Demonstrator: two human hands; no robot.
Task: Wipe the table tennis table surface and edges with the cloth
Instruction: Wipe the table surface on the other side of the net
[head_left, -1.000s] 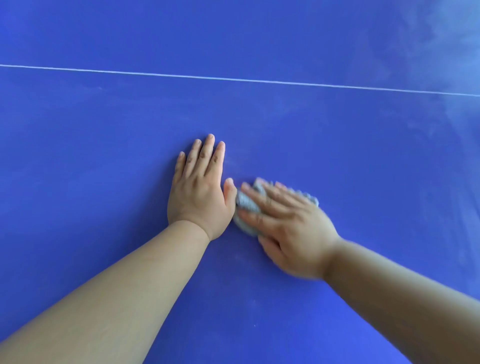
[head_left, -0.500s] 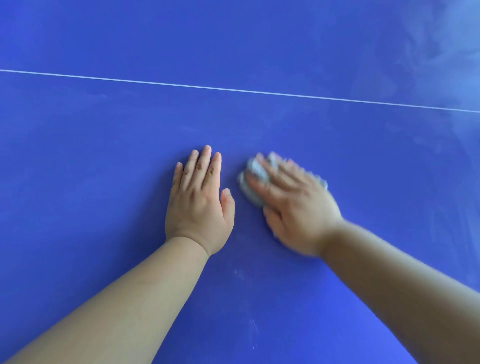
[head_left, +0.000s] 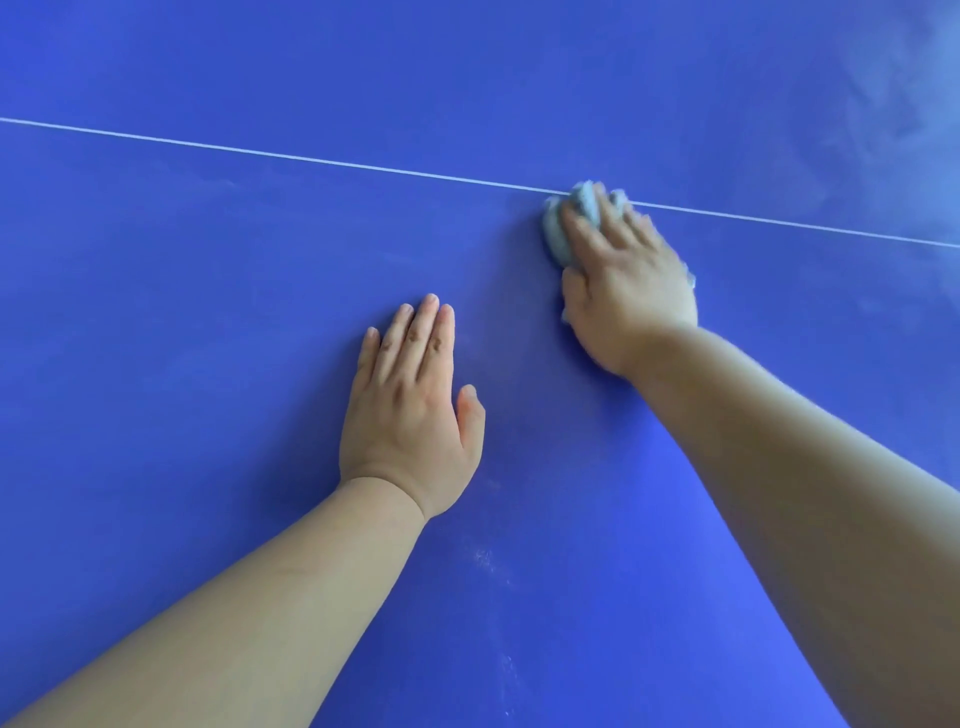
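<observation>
Blue bench (head_left: 156, 467) surface is seen filling the whole view. Nearest, faint pale smudges (head_left: 485, 558) are picked out on it between the two forearms. A little further out, the left hand (head_left: 410, 415) is laid flat on the bench, palm down, with its fingers (head_left: 415, 338) straight and close together and the thumb slightly apart. Nothing is held by it. Further out and to the right, the right hand (head_left: 628, 291) is stretched forward and is blurred. Its fingers are spread almost straight over a bunched pale grey-blue cloth (head_left: 556, 241). As far as the blur allows it to be judged, the cloth is pressed down onto the bench rather than gripped. The cloth is seen poking out past the fingertips and along the thumb side, and a small scrap shows at the hand's outer edge. Its far end is set right on a thin white line (head_left: 311, 158) drawn across the bench from left to right. Beyond the line more blue bench is seen, with a hazy lighter patch (head_left: 909, 104) at the upper right.
</observation>
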